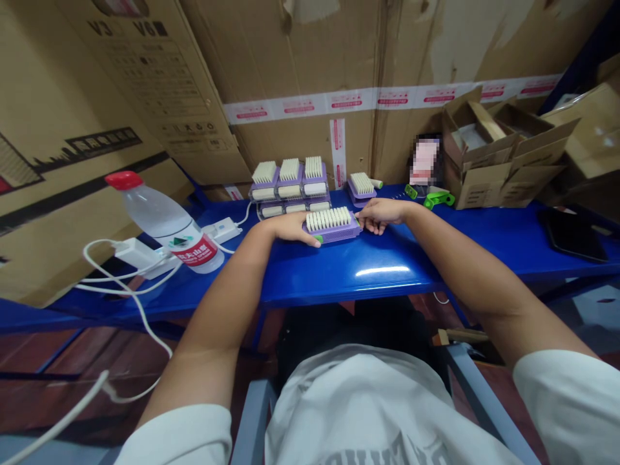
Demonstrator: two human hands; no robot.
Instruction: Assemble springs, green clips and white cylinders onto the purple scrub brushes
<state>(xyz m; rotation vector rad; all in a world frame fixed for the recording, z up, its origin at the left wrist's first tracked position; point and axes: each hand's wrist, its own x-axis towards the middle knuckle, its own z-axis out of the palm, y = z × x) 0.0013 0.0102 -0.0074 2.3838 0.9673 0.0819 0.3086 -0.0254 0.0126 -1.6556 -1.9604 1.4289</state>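
A purple brush block [330, 225] with rows of cream bristles lies on the blue table, bristles up. My left hand [293, 228] grips its left end, the thumb along the front beside a green piece. At the other end, the curled fingers of my right hand [380, 214] pinch at a small green part on the block's tip; the fingers partly cover it. Just behind stands a stacked group of similar purple brush blocks [289, 170] with cream rollers below. Another bristled purple block [361, 184] sits behind my right hand.
A red-capped water bottle [169, 226] leans at the left, near white adapters [140, 256] and cables. Green plastic parts [438, 199] and small screws lie at the back right, beside open cardboard boxes [489, 184]. A dark tablet-like object [571, 234] lies far right.
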